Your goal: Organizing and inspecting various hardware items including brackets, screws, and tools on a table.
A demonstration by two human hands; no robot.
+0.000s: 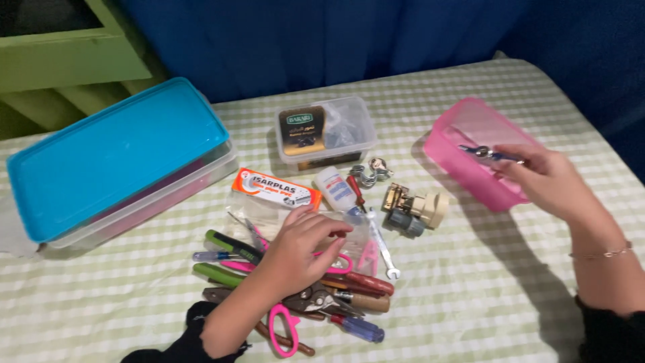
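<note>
A pink translucent plastic bin [470, 158] stands on the green-and-white checked surface [470, 296], and the right hand [547, 178] hangs over its near rim, fingers pinched shut on a small metal tool with a blue handle [485, 153] held above the bin's open inside. What lies in the bin cannot be told.

Left of the pink bin sits a small clear plastic tub [326, 131] with a black-and-gold label on its lid; dark bits show dimly through its wall. Far left of the bin lies a large clear storage box with a flat blue lid [117, 158], closed.

Below the tub, a clear packet with an orange-and-white header card [275, 189] lies flat beside a small white bottle [334, 188].

Left and below the pink bin is a heap of hand tools [316, 289]: pliers, screwdrivers with red, green and blue handles, pink-handled scissors [282, 329] and a slim metal spanner [383, 249]. The left hand [299, 252] rests on this heap, fingers loosely spread, clamped on nothing. A beige and grey fitting [413, 208] lies between heap and bin.
</note>
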